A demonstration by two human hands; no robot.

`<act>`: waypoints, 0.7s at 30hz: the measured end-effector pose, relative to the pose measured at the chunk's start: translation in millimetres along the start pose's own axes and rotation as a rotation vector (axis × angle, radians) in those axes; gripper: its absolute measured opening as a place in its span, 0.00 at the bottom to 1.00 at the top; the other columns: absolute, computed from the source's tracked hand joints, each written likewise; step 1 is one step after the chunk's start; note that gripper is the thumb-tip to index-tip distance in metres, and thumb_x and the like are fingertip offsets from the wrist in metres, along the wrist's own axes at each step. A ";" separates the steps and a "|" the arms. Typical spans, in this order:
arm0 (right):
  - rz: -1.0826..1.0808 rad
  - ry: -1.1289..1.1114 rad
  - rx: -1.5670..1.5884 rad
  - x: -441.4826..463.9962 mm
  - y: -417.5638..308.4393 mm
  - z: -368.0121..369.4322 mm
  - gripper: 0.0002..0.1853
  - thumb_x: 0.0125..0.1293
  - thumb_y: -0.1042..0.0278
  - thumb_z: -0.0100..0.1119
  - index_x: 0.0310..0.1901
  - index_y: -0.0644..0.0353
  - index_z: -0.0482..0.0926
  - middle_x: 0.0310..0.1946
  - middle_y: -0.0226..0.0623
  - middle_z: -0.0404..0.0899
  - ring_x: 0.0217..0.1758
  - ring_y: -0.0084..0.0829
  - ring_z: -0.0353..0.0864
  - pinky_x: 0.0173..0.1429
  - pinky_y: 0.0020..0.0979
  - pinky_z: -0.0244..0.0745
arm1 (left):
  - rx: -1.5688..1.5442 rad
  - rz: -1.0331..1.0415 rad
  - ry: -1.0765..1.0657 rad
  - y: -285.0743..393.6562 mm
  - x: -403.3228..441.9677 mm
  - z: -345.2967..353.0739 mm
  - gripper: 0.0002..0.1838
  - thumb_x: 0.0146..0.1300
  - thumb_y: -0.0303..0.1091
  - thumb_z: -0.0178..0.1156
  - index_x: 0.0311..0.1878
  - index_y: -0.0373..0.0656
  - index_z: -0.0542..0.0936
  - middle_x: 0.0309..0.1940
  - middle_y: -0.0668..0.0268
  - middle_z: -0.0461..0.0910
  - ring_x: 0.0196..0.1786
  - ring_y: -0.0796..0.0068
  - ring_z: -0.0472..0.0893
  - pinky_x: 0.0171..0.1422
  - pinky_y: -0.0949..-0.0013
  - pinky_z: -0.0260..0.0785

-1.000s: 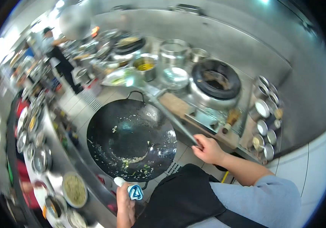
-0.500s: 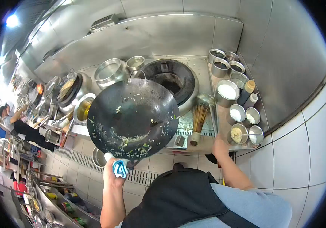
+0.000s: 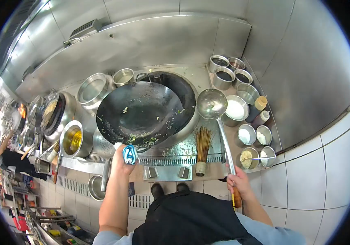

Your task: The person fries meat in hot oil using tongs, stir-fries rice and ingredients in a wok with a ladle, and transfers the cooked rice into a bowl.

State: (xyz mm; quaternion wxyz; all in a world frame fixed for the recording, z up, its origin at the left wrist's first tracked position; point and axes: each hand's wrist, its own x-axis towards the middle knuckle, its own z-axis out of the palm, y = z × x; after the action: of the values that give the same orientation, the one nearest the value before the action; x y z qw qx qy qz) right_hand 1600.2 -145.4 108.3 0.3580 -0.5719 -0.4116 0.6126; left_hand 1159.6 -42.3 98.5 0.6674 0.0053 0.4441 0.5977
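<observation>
My left hand (image 3: 122, 165) is closed around a rolled blue-and-white cloth (image 3: 130, 154) at the near edge of the black wok (image 3: 140, 108). The wok partly covers the burner ring (image 3: 185, 92); whether it rests on it I cannot tell. Bits of egg and chopped greens cling to its inside. In my right hand (image 3: 240, 182) is a long-handled ladle (image 3: 211, 104), its bowl raised to the wok's right. Between them a bamboo wok brush (image 3: 203, 149) lies on the steel counter.
Pots of dark sauce (image 3: 224, 77), a pot of white contents (image 3: 236, 109), seasoning bowls (image 3: 247, 134) and squeeze bottles (image 3: 258, 107) stand at right. To the left are an oil pot (image 3: 73, 139) and a perforated strainer (image 3: 101, 143). Farther left a person (image 3: 13, 161) works.
The wok has moved back and away from me, nearer the burner. My right hand has raised the ladle, whose bowl now shows beside the wok. The view has shifted.
</observation>
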 end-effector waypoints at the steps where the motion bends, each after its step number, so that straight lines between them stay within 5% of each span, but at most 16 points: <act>1: 0.016 -0.093 0.199 -7.8 -13.5 1.0 0.28 0.64 0.76 0.47 0.67 0.61 0.61 0.18 0.35 0.67 0.12 0.30 0.69 0.19 0.31 0.66 | 0.010 -0.016 0.033 -3.4 19.3 0.2 0.09 0.61 0.35 0.52 0.25 0.52 0.74 0.19 0.71 0.76 0.19 0.74 0.75 0.20 0.68 0.67; 3: 0.007 -0.225 0.427 -12.3 -20.8 2.9 0.28 0.65 0.77 0.46 0.68 0.61 0.60 0.16 0.32 0.63 0.10 0.28 0.66 0.16 0.28 0.62 | 0.054 -0.028 0.073 -3.5 34.2 12.0 0.10 0.62 0.40 0.54 0.26 0.51 0.77 0.21 0.69 0.79 0.20 0.71 0.77 0.19 0.68 0.67; 11: -0.026 -0.194 0.500 -35.1 -38.9 51.0 0.29 0.64 0.73 0.50 0.67 0.60 0.60 0.14 0.32 0.62 0.08 0.29 0.66 0.16 0.30 0.60 | 0.035 -0.182 -0.187 -23.6 115.0 -26.1 0.07 0.59 0.37 0.56 0.28 0.48 0.77 0.23 0.67 0.79 0.26 0.71 0.80 0.31 0.64 0.74; 21: -0.023 -0.076 0.450 -39.6 -44.4 95.1 0.29 0.62 0.71 0.53 0.66 0.61 0.61 0.14 0.32 0.63 0.07 0.29 0.64 0.15 0.30 0.60 | 0.081 -0.217 -0.261 -42.7 150.7 -17.3 0.08 0.60 0.39 0.59 0.32 0.47 0.76 0.25 0.67 0.79 0.26 0.70 0.79 0.32 0.66 0.74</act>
State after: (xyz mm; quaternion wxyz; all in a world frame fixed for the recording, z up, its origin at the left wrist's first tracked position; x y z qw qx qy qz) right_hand 1507.6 -172.5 165.6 0.4676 -0.4495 -0.2842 0.7060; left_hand 1166.7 57.4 -23.4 0.7794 0.0617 0.3753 0.4979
